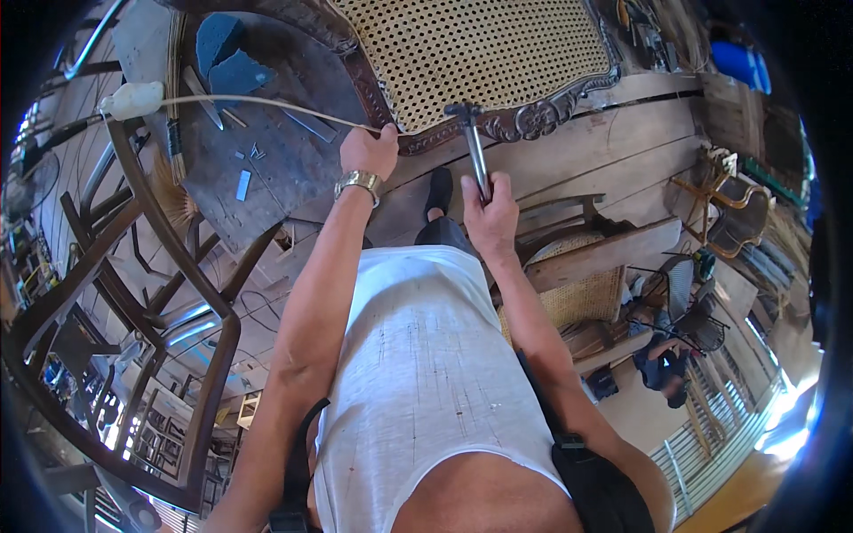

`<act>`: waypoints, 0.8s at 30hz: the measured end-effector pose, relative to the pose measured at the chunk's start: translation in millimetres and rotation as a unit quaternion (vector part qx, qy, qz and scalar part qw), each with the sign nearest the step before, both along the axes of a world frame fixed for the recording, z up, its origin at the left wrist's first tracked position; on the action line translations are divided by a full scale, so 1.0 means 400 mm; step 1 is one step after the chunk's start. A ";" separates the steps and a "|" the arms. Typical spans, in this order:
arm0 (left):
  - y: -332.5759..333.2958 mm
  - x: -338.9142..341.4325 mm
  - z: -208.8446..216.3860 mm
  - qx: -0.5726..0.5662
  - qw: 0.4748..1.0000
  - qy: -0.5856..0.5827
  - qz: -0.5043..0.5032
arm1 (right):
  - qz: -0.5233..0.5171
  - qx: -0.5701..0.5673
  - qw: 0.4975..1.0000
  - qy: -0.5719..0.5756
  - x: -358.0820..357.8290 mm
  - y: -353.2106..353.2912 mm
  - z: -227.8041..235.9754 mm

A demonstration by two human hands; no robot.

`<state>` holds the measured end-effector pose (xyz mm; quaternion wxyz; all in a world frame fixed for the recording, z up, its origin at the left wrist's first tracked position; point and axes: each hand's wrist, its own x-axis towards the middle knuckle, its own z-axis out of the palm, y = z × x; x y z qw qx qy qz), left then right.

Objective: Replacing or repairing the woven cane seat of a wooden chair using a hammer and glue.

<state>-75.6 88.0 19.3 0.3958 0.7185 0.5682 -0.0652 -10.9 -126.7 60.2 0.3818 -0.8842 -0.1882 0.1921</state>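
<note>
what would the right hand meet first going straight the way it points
Probably the carved wooden frame: the right hand points up the picture toward it, hammer leading. Depth is unclear, so the hammer might pass over it to the woven cane panel.

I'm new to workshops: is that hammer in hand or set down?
In hand: the right hand grips the hammer by its handle. Whether its head touches the carved chair frame, I cannot tell.

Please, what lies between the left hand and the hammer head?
In the head view, part of the carved chair frame and the edge of its cane panel lie between the left hand and hammer head.
</note>
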 end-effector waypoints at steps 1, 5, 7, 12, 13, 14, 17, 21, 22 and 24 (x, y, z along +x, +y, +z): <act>0.002 0.000 -0.001 -0.010 1.000 -0.003 0.016 | -0.009 -0.039 0.999 0.000 0.014 0.024 0.001; -0.016 -0.012 0.016 -0.027 0.997 -0.039 0.064 | 0.056 0.017 0.987 -0.149 0.117 0.128 -0.031; -0.022 -0.010 0.003 -0.016 0.996 -0.044 0.076 | 0.054 0.029 0.991 -0.118 0.143 0.170 -0.060; -0.030 0.005 0.003 -0.021 0.995 -0.006 0.092 | 0.077 -0.059 0.995 -0.029 0.164 0.226 -0.082; -0.034 -0.006 -0.025 -0.019 0.995 -0.005 0.099 | 0.083 -0.056 0.995 -0.029 0.163 0.237 -0.082; -0.042 -0.019 -0.074 -0.046 0.985 -0.033 0.162 | 0.085 -0.060 0.994 -0.022 0.162 0.247 -0.083; -0.046 -0.003 -0.057 -0.147 0.953 -0.064 0.256 | 0.082 -0.073 0.994 -0.026 0.175 0.247 -0.106; -0.049 -0.013 -0.064 -0.248 0.918 -0.067 0.302 | 0.110 -0.078 0.988 -0.082 0.171 0.242 -0.139; -0.053 -0.019 -0.075 -0.247 0.918 -0.068 0.304 | 0.111 -0.077 0.987 -0.082 0.171 0.246 -0.138; -0.063 -0.028 -0.087 -0.168 0.946 -0.085 0.263 | 0.116 -0.106 0.986 -0.062 0.168 0.255 -0.132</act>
